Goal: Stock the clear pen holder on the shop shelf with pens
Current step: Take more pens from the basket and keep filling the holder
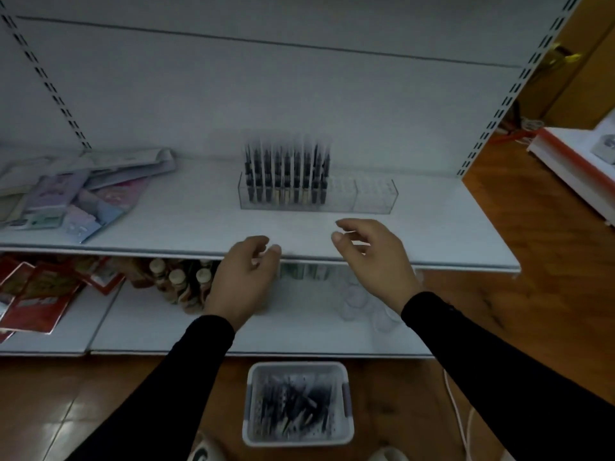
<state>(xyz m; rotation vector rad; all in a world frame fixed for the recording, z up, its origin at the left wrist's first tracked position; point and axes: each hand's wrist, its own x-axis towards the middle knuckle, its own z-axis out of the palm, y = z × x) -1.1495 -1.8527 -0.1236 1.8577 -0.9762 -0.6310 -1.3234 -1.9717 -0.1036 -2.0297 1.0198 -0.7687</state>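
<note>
Head view is dim and smeared by motion blur — the tops of the pens (287, 171) fade into streaks, and the bin (297, 403) at 6 o'clock on the floor holds a dark tangle in which single pens cannot be told apart. Both sleeves run out of the bottom edge. Goods on the lower shelf (213, 327) are partly covered by the left hand (242, 280) and the upper shelf's lip; clear cups there are barely readable.

Upper shelf (432, 234) has bare white room from its front edge up to the holder (317, 194), and more toward 3 o'clock, where the shelf ends. Packets (63, 194) lie at 9 o'clock, well apart.

Holder sits near centre, its long axis running 9 to 3 o'clock. Pens stand upright in its left part, long axes pointing to 12; the right part shows only clear slots.

Left hand hovers at the shelf's front edge, fingers loosely curled, holding nothing. Right hand (374, 257) hovers just below the holder's right half — fingers relaxed, thumb and forefinger apart, nothing in them.
</note>
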